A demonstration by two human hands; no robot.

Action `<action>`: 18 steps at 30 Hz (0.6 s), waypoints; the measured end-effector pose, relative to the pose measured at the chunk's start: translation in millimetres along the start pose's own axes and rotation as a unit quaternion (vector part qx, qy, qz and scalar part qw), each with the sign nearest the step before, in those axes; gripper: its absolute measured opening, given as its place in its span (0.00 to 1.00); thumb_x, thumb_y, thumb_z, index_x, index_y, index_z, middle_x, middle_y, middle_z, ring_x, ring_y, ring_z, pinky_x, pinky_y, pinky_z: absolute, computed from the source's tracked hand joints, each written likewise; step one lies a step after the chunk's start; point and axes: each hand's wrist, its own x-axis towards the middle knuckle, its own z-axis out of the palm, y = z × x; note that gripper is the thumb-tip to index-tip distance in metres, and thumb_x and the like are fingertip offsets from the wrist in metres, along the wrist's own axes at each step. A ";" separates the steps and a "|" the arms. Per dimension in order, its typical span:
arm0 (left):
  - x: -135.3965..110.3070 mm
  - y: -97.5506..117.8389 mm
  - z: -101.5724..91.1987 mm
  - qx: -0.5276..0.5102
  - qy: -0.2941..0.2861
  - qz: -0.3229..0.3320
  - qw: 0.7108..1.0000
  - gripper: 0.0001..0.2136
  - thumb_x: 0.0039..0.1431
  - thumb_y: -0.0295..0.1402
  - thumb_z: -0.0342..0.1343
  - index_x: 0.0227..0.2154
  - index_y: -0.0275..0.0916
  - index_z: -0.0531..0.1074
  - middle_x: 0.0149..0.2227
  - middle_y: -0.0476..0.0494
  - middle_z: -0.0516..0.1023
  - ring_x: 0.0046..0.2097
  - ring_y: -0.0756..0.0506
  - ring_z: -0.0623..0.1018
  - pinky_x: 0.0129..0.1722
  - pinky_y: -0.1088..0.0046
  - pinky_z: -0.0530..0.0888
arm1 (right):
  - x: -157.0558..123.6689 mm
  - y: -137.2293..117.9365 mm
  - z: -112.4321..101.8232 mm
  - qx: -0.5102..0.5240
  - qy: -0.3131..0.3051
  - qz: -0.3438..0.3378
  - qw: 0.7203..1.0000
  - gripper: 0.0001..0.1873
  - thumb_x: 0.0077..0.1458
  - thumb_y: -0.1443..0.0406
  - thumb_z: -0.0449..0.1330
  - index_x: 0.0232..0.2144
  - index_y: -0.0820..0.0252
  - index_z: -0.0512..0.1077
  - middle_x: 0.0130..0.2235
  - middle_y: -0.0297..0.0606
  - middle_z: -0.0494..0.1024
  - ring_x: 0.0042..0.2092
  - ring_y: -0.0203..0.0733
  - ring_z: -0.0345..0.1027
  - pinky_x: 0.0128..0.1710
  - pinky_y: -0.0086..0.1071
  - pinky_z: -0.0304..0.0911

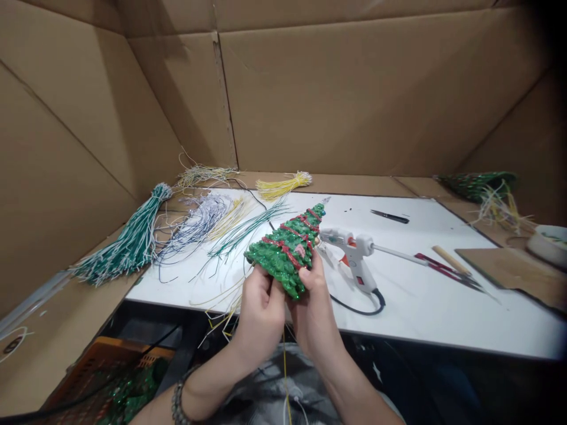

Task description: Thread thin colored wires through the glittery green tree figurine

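A small green glittery Christmas tree ornament [287,251] with red garlands is held over the table's front edge, its tip pointing away and to the right. My left hand [262,307] is closed at the base, its fingertips partly hidden underneath. Along the right side, my right hand [315,295] grips the tree with the thumb near its lower edge. Thin yellow and white wires [224,307] trail below and to the left of the base. Just right of the tree, a white hot glue gun [361,260] stands on the white board.
Bundles of green-white [128,242], purple [199,221] and yellow wires [283,186] lie left and behind. Right are a black pen [390,216], red-handled scissors [447,271], a wooden stick [450,260] and a bowl [549,245]. An orange crate [88,366] sits below left. Cardboard walls [381,94] surround the table.
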 end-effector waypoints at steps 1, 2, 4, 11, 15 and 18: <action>0.0 -0.7 -0.4 0.001 -0.002 0.002 1.000 0.08 0.62 0.33 0.57 0.43 0.38 0.75 0.42 0.40 0.83 0.44 0.42 0.82 0.46 0.67 0.77 | 0.3 0.8 -0.9 -0.006 -0.003 -0.003 1.000 0.36 0.55 0.57 0.60 0.64 0.49 0.55 0.58 0.35 0.74 0.60 0.47 0.67 0.62 0.42 0.62; 0.0 -1.4 -0.7 0.001 -0.002 0.003 1.000 0.08 0.63 0.33 0.56 0.43 0.38 0.75 0.42 0.40 0.83 0.44 0.43 0.82 0.45 0.68 0.77 | 0.6 1.7 -1.7 -0.013 -0.008 -0.007 1.000 0.35 0.56 0.57 0.59 0.64 0.49 0.55 0.58 0.35 0.74 0.61 0.46 0.66 0.64 0.42 0.60; -0.2 -2.2 -1.1 0.001 -0.001 0.001 1.000 0.07 0.64 0.33 0.55 0.42 0.38 0.75 0.42 0.40 0.83 0.44 0.43 0.82 0.44 0.69 0.77 | 0.8 2.9 -2.5 -0.025 -0.013 -0.014 1.000 0.34 0.58 0.57 0.59 0.64 0.48 0.55 0.60 0.34 0.72 0.63 0.44 0.63 0.66 0.40 0.57; 0.6 0.9 -2.3 -0.005 -0.018 -0.008 1.000 0.07 0.62 0.30 0.57 0.42 0.37 0.75 0.41 0.41 0.83 0.43 0.44 0.82 0.42 0.71 0.77 | -0.9 -3.1 5.6 0.000 0.025 0.018 1.000 0.39 0.53 0.55 0.61 0.64 0.50 0.55 0.59 0.38 0.73 0.60 0.49 0.68 0.60 0.45 0.65; 0.6 4.7 -2.6 -0.016 -0.019 -0.019 1.000 0.06 0.63 0.30 0.56 0.41 0.37 0.76 0.40 0.42 0.84 0.41 0.45 0.82 0.39 0.73 0.77 | -2.6 -10.0 9.3 0.016 0.039 0.041 0.998 0.41 0.48 0.54 0.62 0.63 0.50 0.56 0.57 0.39 0.74 0.56 0.52 0.71 0.56 0.46 0.69; 0.3 8.7 -1.9 -0.020 -0.019 -0.028 0.999 0.06 0.61 0.30 0.59 0.40 0.37 0.76 0.39 0.43 0.84 0.39 0.46 0.82 0.39 0.74 0.77 | -4.7 -13.4 10.2 0.019 0.048 0.043 0.998 0.41 0.47 0.55 0.62 0.63 0.49 0.56 0.57 0.39 0.74 0.56 0.51 0.71 0.54 0.46 0.70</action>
